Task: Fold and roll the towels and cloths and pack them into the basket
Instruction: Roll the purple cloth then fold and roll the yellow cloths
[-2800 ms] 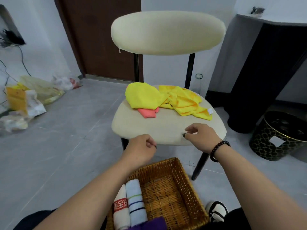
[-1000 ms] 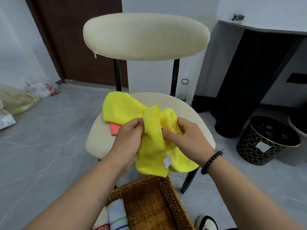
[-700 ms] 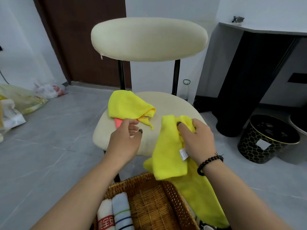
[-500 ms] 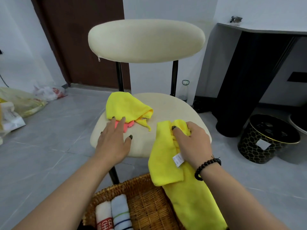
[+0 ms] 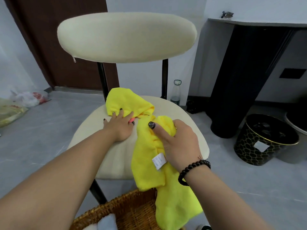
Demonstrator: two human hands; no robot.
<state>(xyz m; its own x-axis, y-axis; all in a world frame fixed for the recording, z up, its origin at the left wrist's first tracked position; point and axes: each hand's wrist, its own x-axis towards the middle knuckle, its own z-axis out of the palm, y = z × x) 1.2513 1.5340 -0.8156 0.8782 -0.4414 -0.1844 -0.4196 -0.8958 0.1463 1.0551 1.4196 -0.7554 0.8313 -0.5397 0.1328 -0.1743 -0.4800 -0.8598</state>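
Right hand (image 5: 178, 143) grips yellow cloth (image 5: 149, 163), which hangs off the chair (image 5: 116, 156) edge over the basket (image 5: 132, 211). Left hand (image 5: 120, 126), fingers straight, lies on the seat touching second yellow cloth (image 5: 127, 102) and pink cloth (image 5: 132, 120).

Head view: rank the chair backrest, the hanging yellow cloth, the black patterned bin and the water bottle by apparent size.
1. chair backrest
2. hanging yellow cloth, though it is nearer the camera, so its rank is unsure
3. black patterned bin
4. water bottle, partly hidden
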